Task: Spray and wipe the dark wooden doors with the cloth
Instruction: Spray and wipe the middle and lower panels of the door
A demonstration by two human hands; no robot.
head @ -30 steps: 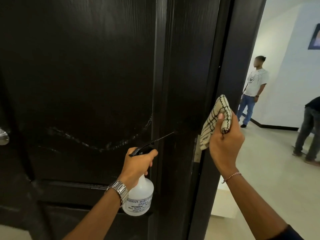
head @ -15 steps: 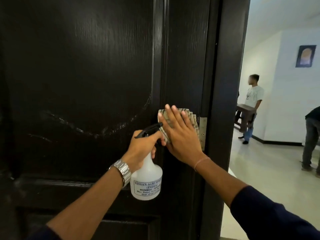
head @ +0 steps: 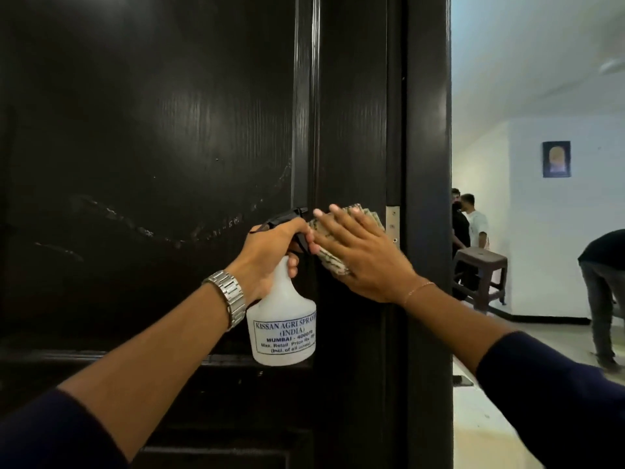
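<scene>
Dark wood, shiny and lined with fine grain, filled most of the view: the door [head: 152, 130] was seen close up, with a raised strip running down its right part. A pale streaky mark curved across the door panel toward the door's right edge.

A white plastic spray bottle [head: 284, 330] was held in front of the door by the left hand [head: 270, 252], whose fingers were curled round the bottle's neck and black trigger top. Blue writing could be read on its label: "KISSAN AGRI SPRAYE…", "(INDIA)", "MUMBAI - 40007…", "Max. Retail Price Rs." and "(Incl. of all taxes)". The ends of some lines were cut off by the bottle's round side. A silver metal watch [head: 231, 296] with flat links was worn on the left wrist.

A folded cloth [head: 368, 218], pale with a dark checked pattern, was pressed flat against the door near its right edge, just beside a metal hinge plate [head: 392, 225]. It was pressed by the right hand [head: 365, 255], laid wide with straight, spread fingers. A thin chain [head: 417, 288] was worn on the right wrist.

Past the door's right edge, white walls, a small dark picture [head: 556, 159], a brown plastic stool [head: 480, 269] and other people were seen.
</scene>
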